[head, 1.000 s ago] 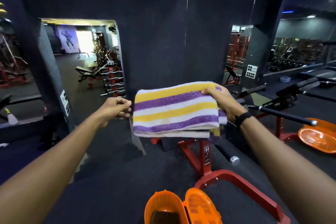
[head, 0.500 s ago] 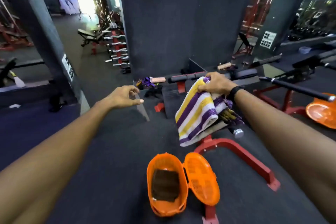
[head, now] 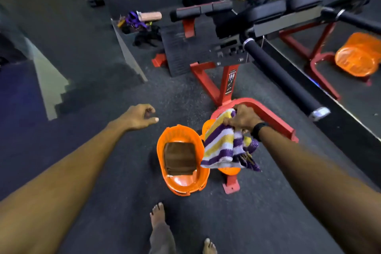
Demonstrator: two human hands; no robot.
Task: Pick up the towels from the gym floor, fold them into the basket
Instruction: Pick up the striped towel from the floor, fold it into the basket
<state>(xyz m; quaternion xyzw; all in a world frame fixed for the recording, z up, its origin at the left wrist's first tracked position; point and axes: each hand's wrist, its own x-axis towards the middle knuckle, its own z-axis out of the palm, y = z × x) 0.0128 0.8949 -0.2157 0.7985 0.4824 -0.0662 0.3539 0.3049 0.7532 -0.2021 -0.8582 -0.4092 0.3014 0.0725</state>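
Feet (head: 157, 215): bare, at the near edge of the floor (head: 257, 212); one fully seen, toes of the other just in view. Dark speckled floor, open between feet and basket.

Basket (head: 203, 173): orange plastic, upright on the floor just ahead of the feet. Mouth open upward, rim unobstructed on its left and near sides. A folded brown towel (head: 180, 158) lies flat inside, toward the far end; bare orange bottom shows at the near end. Orange lid (head: 228, 169) beside the right rim, mostly hidden by the striped towel.

Striped towel (head: 219, 147): purple, yellow and white, bunched, hanging from the right hand. Its lower edge overlaps the basket's right rim in this view; whether it touches the rim cannot be told.

Right hand (head: 243, 117): fingers closed around the towel's top edge; black band on the wrist.

Left hand (head: 140, 116): empty, fingers loosely curled, thumb out, above open floor left of the basket and well apart from it.

Bench frame (head: 221, 86): red steel, foot touching the floor just right of the basket, closing that side. Black padded bar (head: 282, 76) runs diagonally to the right.

Far left: pale stepped edge (head: 48, 80) of the flooring, wide clear floor before it. Far: small clutter, blurred, by the wall.
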